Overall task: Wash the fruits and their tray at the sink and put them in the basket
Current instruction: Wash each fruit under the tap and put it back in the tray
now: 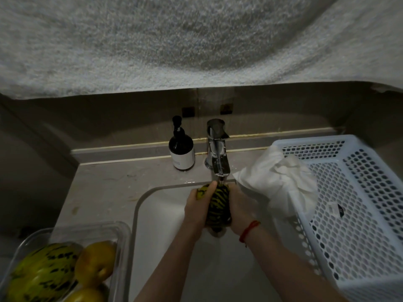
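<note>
Both hands, left (197, 207) and right (241, 209), grip a striped melon (218, 207) lengthwise under the tap (218, 153), one end pointing toward it.

Both forearms reach forward, close together. The left hand (197, 205) and right hand (239, 209) face each other, fingers curled in a two-sided grip; a red string circles the right wrist.

Tray (122, 234) partly out of frame

Single head cam, wide-angle, looks fwd and steeply down over sink (139, 205) from close range. Faucet (217, 149) roughly centre frame; tray (122, 234) at lower-left edge, basket (370, 214) at right edge, both cropped.
</note>
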`<control>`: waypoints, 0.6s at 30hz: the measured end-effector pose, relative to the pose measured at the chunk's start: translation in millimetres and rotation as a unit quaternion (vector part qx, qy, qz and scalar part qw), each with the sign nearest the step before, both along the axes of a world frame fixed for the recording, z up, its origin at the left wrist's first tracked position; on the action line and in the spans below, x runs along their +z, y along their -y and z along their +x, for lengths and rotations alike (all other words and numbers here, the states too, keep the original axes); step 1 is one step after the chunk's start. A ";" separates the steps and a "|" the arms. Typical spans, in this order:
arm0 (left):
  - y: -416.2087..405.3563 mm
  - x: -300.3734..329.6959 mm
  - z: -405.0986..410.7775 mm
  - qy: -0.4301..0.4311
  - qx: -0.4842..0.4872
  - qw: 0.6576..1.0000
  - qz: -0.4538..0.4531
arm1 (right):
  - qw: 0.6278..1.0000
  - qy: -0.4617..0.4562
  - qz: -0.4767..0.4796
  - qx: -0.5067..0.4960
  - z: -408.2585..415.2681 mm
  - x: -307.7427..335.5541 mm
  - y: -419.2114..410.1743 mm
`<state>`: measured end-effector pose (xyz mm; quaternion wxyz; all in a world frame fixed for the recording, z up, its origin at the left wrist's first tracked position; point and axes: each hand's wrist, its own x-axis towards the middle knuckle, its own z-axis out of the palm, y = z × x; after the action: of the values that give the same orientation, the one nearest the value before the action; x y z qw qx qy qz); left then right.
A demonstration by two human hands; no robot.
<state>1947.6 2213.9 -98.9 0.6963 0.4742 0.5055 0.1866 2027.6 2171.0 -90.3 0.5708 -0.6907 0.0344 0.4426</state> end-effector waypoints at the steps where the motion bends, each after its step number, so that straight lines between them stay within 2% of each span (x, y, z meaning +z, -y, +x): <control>1: -0.4 0.2 1.8 0.018 0.010 0.998 -0.053 | 0.995 0.101 -0.005 0.014 -2.7 0.3 2.8; 3: -3.3 3.1 2.9 0.080 -0.009 0.974 -0.211 | 0.951 0.296 -0.011 0.090 -8.8 -1.8 7.4; 5: -8.6 10.3 3.2 0.120 -0.038 0.939 -0.321 | 0.897 0.413 -0.010 0.155 -11.8 -3.9 10.5; 8: -18.2 9.9 1.5 0.091 -0.036 0.931 -0.351 | 0.802 0.543 0.008 0.250 -7.7 -4.5 20.5; 11: -25.6 7.0 -1.5 0.081 -0.050 0.948 -0.303 | 0.735 0.579 0.042 0.350 6.7 0.5 31.3; 12: -25.6 4.9 -2.3 0.083 -0.057 0.951 -0.292 | 0.730 0.573 0.048 0.370 11.7 1.1 31.5; 14: -25.1 3.6 -3.8 0.079 -0.072 0.953 -0.282 | 0.755 0.523 0.038 0.393 18.1 2.0 27.4; 18: -26.4 5.5 -11.1 0.004 -0.146 0.963 -0.227 | 0.874 0.355 0.062 0.325 15.7 2.9 17.7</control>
<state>1936.5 2240.2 -93.4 0.8075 0.3714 0.4568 -0.0354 2043.4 2153.3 -87.5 0.4105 -0.7370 -0.4243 0.3291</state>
